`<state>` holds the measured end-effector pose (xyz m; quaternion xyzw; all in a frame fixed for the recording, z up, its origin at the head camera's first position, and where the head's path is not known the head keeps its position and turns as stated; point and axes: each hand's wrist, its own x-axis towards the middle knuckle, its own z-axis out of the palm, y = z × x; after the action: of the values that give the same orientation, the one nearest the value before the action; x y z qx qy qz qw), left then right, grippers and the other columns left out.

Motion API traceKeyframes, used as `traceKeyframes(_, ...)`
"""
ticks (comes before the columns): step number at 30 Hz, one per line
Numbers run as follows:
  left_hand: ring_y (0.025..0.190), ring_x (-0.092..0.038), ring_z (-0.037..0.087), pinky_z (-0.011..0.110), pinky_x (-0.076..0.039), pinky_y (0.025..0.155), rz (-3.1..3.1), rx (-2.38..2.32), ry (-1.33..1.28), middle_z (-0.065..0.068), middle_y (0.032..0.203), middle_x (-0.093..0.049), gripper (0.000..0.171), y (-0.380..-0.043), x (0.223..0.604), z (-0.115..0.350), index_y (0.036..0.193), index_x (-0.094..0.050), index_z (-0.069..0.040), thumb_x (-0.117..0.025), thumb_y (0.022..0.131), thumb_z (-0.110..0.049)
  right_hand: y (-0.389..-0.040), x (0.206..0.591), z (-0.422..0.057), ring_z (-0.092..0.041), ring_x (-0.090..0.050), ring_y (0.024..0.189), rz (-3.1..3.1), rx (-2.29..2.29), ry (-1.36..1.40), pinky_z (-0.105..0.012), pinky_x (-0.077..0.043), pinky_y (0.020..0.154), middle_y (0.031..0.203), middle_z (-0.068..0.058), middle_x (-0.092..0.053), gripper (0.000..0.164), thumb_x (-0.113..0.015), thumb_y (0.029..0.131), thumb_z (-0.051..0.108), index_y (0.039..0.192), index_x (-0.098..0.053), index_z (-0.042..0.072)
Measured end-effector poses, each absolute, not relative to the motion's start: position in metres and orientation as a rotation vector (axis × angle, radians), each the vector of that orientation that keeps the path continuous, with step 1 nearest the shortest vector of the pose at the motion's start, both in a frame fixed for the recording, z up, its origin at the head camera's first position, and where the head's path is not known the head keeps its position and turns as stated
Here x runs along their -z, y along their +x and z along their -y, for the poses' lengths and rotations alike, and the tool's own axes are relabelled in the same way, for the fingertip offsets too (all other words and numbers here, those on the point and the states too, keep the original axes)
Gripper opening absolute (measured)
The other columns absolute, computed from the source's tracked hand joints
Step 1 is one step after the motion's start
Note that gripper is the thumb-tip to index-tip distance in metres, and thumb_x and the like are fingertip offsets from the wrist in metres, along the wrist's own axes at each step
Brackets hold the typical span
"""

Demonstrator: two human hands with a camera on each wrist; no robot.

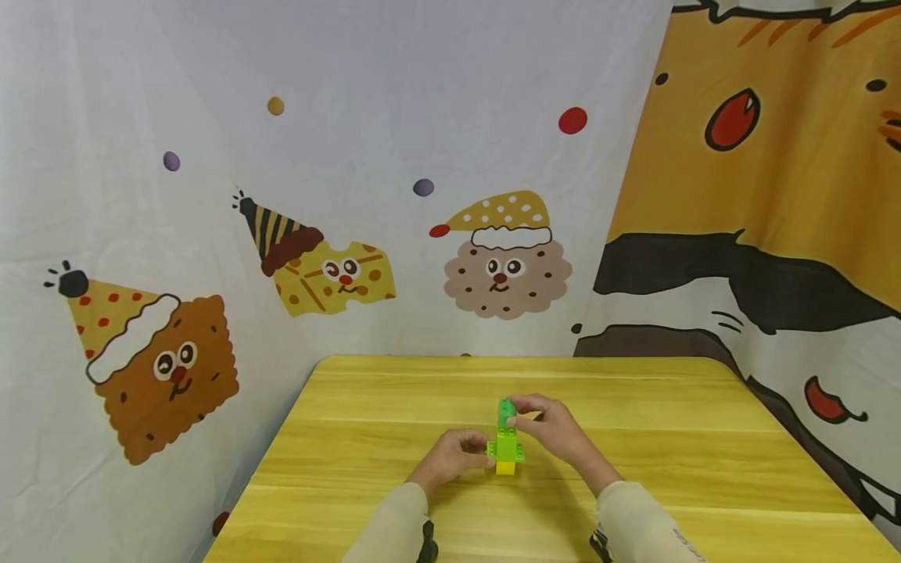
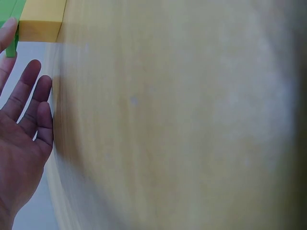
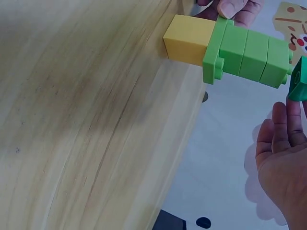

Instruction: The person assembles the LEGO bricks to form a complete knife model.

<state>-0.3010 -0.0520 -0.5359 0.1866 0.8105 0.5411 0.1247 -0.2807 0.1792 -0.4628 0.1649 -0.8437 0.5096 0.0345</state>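
A toy brick tower (image 1: 506,447) stands on the table. Its base is a yellow block (image 3: 189,40), topped by a wide, flat light green plate (image 3: 211,60) and several stacked light green bricks (image 3: 254,53). My left hand (image 1: 454,456) pinches the plate's left end between thumb and forefinger. The other fingers (image 2: 31,91) spread loosely beside the tower. With thumb and fingertips, my right hand (image 1: 552,426) grips a darker green brick (image 3: 299,81) at the tower's top. That brick looks slightly tilted against the studs; whether it touches them is hard to tell.
The wood-grain table (image 1: 338,438) reaches back to a hanging white cloth (image 1: 394,117) printed with cartoon snacks. A large orange cartoon figure (image 1: 795,156) covers the cloth on the right. Both forearms wear pale sleeves (image 1: 394,520) with dark wrist straps.
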Motion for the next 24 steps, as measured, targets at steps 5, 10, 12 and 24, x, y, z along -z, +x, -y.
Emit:
traceKeyframes(5, 0.097, -0.059, 0.014, 0.043, -0.05, 0.087, -2.365, -1.573, 0.541, -0.006, 0.103, -0.067, 0.028, -0.3016, 0.5369, 0.0516, 0.11, -0.073, -0.018, -0.08, 0.085, -0.028, -0.2789, 0.463, -0.1789, -0.035, -0.055, 0.113, 2.607, -1.578, 0.54, -0.032, -0.05, 0.081, 0.114, -0.002, -0.067, 0.034, -0.073, 0.092, 0.021, 0.124, -0.07, 0.01)
traceKeyframes(10, 0.097, -0.059, 0.014, 0.043, -0.05, 0.087, -2.365, -1.575, 0.542, -0.007, 0.103, -0.067, 0.026, -0.3023, 0.5372, 0.0515, 0.109, -0.073, -0.02, -0.08, 0.085, -0.029, -0.2794, 0.4672, -0.1789, -0.032, -0.056, 0.111, 2.622, -1.554, 0.529, -0.032, -0.05, 0.08, 0.114, -0.001, -0.067, 0.034, -0.074, 0.091, 0.023, 0.123, -0.071, 0.012)
traceKeyframes(12, 0.097, -0.059, 0.014, 0.043, -0.05, 0.087, -2.359, -1.58, 0.541, -0.007, 0.103, -0.067, 0.026, -0.3021, 0.5368, 0.0514, 0.108, -0.073, -0.02, -0.08, 0.085, -0.029, -0.2796, 0.469, -0.1789, -0.033, -0.056, 0.111, 2.623, -1.56, 0.523, -0.031, -0.05, 0.08, 0.115, -0.001, -0.067, 0.035, -0.074, 0.091, 0.025, 0.123, -0.071, 0.012)
traceKeyframes(24, 0.097, -0.06, 0.014, 0.044, -0.05, 0.086, -2.355, -1.578, 0.525, -0.007, 0.103, -0.067, 0.025, -0.3009, 0.5362, 0.0513, 0.108, -0.074, -0.02, -0.081, 0.085, -0.03, -0.2783, 0.47, -0.1794, -0.036, -0.055, 0.112, 2.617, -1.593, 0.523, -0.032, -0.049, 0.08, 0.117, -0.003, -0.067, 0.038, -0.075, 0.09, 0.027, 0.124, -0.07, 0.011)
